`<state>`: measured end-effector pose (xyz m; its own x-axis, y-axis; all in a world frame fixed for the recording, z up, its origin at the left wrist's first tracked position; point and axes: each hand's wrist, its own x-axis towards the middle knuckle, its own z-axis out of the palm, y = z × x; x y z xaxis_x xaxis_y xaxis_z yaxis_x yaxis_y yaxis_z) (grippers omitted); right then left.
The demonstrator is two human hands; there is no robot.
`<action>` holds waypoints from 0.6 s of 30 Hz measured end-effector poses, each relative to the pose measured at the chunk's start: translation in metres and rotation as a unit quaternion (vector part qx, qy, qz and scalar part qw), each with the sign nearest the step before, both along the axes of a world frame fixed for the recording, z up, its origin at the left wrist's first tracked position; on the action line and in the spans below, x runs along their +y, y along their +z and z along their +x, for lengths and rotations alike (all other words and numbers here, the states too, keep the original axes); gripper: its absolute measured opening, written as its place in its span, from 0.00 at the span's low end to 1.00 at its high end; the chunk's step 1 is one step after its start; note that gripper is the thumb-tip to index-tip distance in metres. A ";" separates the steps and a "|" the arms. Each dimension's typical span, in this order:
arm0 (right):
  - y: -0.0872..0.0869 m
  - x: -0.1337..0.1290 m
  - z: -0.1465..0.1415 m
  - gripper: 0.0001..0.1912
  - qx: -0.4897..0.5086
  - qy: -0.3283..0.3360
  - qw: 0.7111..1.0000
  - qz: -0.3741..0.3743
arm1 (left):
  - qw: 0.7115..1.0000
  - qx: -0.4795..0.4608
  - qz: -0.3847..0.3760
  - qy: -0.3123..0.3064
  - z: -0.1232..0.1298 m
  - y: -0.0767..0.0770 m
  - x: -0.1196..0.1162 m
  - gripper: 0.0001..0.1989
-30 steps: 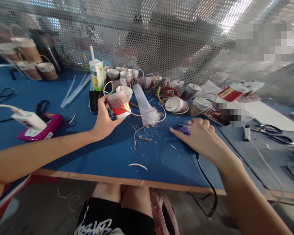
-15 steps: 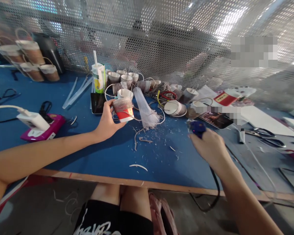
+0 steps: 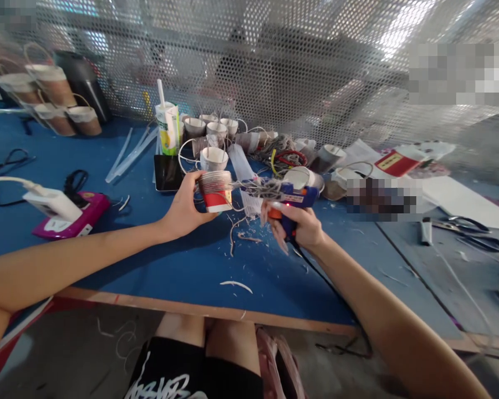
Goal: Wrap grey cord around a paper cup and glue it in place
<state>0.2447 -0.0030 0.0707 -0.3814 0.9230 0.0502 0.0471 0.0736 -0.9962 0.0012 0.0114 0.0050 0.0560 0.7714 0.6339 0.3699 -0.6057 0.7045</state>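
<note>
The paper cup [image 3: 216, 200] sits in the left hand [image 3: 185, 208] over the middle of the tabletop [image 3: 158, 271], wider end upward. Grey-brown cord [image 3: 215, 180] lies in close, ridged rings round its upper part; the smooth red lower side and white bottom edge are largely bare, a loose strand crossing them. On this evidence, covering is judged part done, the lower side outstanding. The left grip is closed round the cup's left side. The right hand [image 3: 307, 226] has its grip wrapped round a blue plastic glue gun [image 3: 303, 195], whose front points left amid grey, stringy strands [image 3: 260, 188], near the cup; contact cannot be confirmed. Beyond lie clear rods [image 3: 241, 162] and white-mouthed cups [image 3: 217, 132]. Far left, brown cups with hooped handles [image 3: 52, 86] appear complete. Curled pale scraps [image 3: 236, 286] lie nearest.
</note>
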 end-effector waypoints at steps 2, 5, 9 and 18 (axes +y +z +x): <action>-0.012 -0.001 0.001 0.19 -0.029 -0.018 0.999 0.015 | 1.000 0.012 -0.004 -0.001 0.000 0.000 0.000 0.37; -0.021 -0.005 0.003 0.20 -0.074 -0.049 0.996 0.027 | 1.000 0.021 -0.003 -0.016 0.000 -0.001 0.001 0.37; -0.022 -0.006 0.000 0.21 -0.101 -0.047 0.993 0.028 | 0.999 0.022 -0.004 -0.028 0.001 -0.002 0.001 0.37; -0.021 -0.006 -0.005 0.19 -0.090 -0.040 0.995 0.018 | 0.999 0.033 -0.023 -0.024 -0.001 0.000 -0.001 0.37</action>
